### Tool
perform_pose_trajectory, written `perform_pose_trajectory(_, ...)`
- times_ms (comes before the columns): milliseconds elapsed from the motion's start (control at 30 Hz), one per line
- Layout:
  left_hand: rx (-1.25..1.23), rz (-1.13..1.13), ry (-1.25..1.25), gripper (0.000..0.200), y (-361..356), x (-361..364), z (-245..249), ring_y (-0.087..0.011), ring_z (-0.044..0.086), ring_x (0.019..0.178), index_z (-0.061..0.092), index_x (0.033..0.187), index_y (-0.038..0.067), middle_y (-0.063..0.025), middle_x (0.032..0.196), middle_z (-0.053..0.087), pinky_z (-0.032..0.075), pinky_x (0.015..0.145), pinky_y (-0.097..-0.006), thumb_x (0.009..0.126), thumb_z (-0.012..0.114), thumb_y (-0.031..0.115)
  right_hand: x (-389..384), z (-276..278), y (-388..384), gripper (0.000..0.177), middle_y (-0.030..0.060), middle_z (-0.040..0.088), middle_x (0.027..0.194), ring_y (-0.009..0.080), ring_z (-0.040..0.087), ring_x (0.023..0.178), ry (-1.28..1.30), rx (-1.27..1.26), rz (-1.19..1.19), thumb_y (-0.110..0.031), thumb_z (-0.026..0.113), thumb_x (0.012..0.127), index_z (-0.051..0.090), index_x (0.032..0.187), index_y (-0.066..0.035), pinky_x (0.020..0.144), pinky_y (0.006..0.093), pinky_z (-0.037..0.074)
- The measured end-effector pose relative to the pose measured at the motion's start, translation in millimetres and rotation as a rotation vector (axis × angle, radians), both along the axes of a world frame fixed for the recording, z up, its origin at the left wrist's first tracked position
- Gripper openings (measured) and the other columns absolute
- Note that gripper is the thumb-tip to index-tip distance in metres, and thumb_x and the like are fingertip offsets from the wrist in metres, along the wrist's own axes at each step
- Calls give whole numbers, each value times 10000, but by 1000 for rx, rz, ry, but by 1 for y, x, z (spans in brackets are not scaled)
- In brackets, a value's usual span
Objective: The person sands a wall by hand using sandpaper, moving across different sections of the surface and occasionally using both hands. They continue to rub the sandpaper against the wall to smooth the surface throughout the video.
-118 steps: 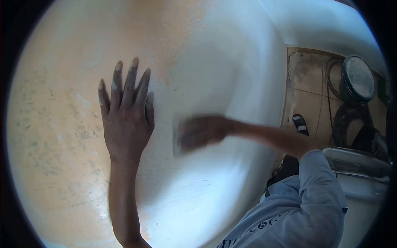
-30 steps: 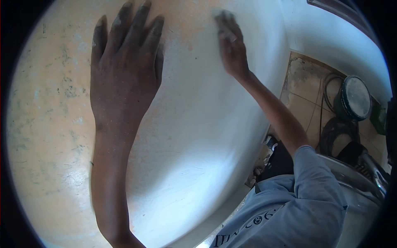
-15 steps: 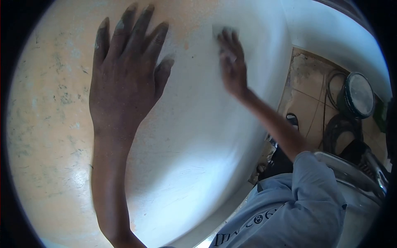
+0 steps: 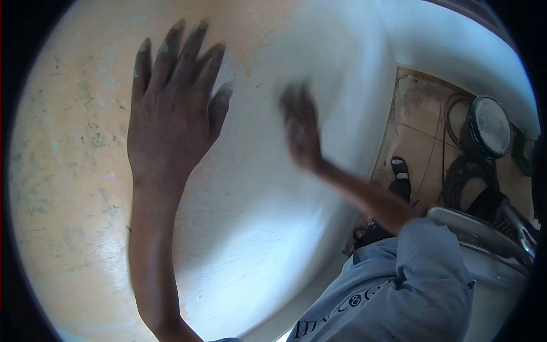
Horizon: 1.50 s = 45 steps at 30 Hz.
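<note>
A large, smooth surface [image 4: 228,171] fills the left and middle of the view, worn beige on the left and pale grey-white toward its curved right side. My left hand [image 4: 171,114] lies flat on the beige part with its fingers spread, holding nothing. To the right, my right hand [image 4: 302,125] is over the pale part, its fingertips smeared by motion. A thin grey sheet, seemingly sandpaper, showed beneath those fingers a moment earlier. Blur and the fingers now mostly hide it.
On the tiled floor [image 4: 419,122] at right stands a dark bucket [image 4: 490,126] with a whitish top. A tyre-like black ring [image 4: 456,176] lies near it. A chair with a shiny frame [image 4: 478,228] is beside my grey shirt [image 4: 421,273]. A sandalled foot [image 4: 400,167] shows below.
My right hand has swept down and slightly left across the pale surface. My left hand stays flat in nearly the same spot. The view has shifted a little, showing more of the foot.
</note>
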<state>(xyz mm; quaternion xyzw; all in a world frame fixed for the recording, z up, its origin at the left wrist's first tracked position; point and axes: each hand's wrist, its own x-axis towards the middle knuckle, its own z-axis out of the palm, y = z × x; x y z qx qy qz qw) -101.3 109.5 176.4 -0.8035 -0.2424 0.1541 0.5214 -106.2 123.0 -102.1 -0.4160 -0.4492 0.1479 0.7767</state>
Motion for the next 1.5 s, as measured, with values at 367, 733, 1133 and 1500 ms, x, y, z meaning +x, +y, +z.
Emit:
perform_pose_trajectory(367,19,-38,8,410,2,-4,-2,-224,315,1279,500,1216,157,-31,1350,389,233,1070,-448,863,494,367,44,18,5,346,87,426,1326,294,331,1258,-188,70,-8,-142,413,883,512,1212,-111,1060,461,159)
perform_pose_trajectory(733,-12,-10,-45,392,-11,6,-7,-313,348,1238,570,1091,28,-167,1264,444,214,1065,-454,793,563,282,-18,-24,-44,307,43,526,1146,227,490,1070,-573,487,228,-230,440,895,518,1192,-219,967,458,328)
perform_pose_trajectory(1133,-66,38,-15,494,-14,5,-3,-304,321,1258,566,1100,36,-151,1281,428,201,1072,-454,733,628,361,-63,2,-106,343,8,457,1278,215,422,1179,-581,651,637,-200,434,893,479,1233,-220,997,411,330)
perform_pose_trajectory(1500,-193,-152,-148,446,-5,-10,-4,-299,333,1250,571,1094,39,-148,1274,441,206,1069,-454,749,619,318,-89,23,-143,365,57,443,1299,240,391,1222,-480,485,720,-94,424,886,473,1244,-138,1052,399,245)
